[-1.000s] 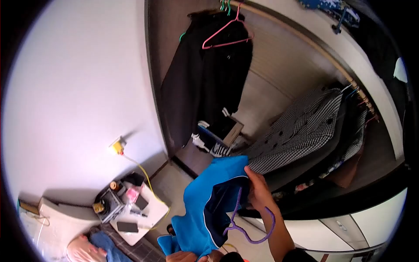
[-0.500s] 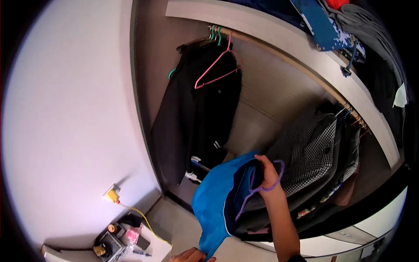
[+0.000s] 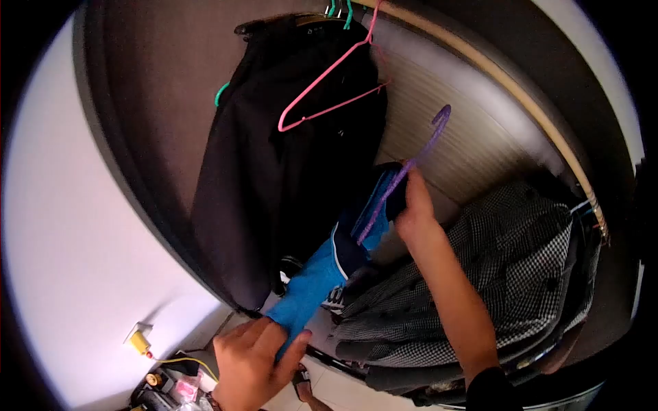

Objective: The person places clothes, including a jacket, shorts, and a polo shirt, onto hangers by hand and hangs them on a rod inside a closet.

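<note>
A blue shirt (image 3: 305, 291) with a dark inner neck and white edging is stretched between my two hands in front of the wardrobe. My left hand (image 3: 257, 353) is closed around its lower left part, with the cloth bunched in the fingers. At the upper end, my right hand (image 3: 415, 205) is closed at the neck of the shirt, beside a purple hanger (image 3: 425, 147). The hanger's hook points up and its lower part goes inside the neck opening. My right fingertips are partly hidden behind the cloth and hanger.
A bare pink hanger (image 3: 325, 68) hangs from the wooden rail (image 3: 507, 75), in front of black jackets (image 3: 295, 157). Checked coats (image 3: 493, 274) hang at the right. A yellow plug (image 3: 139, 342) sits in the left wall, above small items. A foot (image 3: 301, 383) shows on the floor.
Both hands, the shirt and the purple hanger have risen towards the rail. The hanger's hook now points up. The view has moved closer to the wardrobe's inside.
</note>
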Demonstrator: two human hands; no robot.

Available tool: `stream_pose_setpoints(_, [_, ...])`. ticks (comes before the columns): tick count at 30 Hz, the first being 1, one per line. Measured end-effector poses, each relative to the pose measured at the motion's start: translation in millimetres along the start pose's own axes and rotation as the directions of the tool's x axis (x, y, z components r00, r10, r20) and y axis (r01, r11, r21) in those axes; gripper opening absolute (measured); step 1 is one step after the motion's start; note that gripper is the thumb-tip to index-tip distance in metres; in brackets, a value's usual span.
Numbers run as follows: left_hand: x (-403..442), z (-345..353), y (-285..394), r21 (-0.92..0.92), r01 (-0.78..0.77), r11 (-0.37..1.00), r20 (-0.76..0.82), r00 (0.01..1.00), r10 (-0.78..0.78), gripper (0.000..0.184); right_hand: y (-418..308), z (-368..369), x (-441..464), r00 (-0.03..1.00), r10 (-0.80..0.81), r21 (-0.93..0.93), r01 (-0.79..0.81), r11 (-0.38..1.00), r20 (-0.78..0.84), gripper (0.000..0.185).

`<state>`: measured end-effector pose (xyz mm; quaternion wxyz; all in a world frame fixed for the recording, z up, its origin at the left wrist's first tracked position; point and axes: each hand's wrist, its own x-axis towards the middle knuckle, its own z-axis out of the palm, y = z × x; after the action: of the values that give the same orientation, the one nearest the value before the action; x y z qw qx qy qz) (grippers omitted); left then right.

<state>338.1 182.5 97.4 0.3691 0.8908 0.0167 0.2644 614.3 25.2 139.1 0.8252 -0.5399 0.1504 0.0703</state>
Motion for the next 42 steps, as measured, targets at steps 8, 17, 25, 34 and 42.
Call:
stream_pose_setpoints(8, [78,14,-15,0.043,-0.192,0.981,-0.134,0.971,0.196,0.033,-37,13,89,0.968,-0.14,-0.1,0.163,0.982,0.208,0.04])
stream_pose_setpoints(17, [158,-2,0,0.127,-0.358,0.925,-0.334,0.863,0.379,0.024,-127,81,118,0.913,-0.222,-0.176,0.295,0.939,0.342,0.048])
stream_pose_setpoints(25, [191,19,10,-0.039,-0.399,0.916,-0.427,0.836,0.346,0.024,-142,95,118,0.904,-0.332,-0.189,0.388,0.902,0.27,0.035])
stream_pose_setpoints(34, [220,40,12,0.349,-0.319,0.881,-0.507,0.726,0.464,0.025,-137,62,181,0.91,-0.307,-0.257,0.379,0.889,0.279,0.044])
stream_pose_setpoints(42, [221,53,-6,0.37,-0.179,0.912,-0.516,0.776,0.362,0.022,-109,68,197,0.912,-0.301,-0.129,0.346,0.929,0.279,0.053])
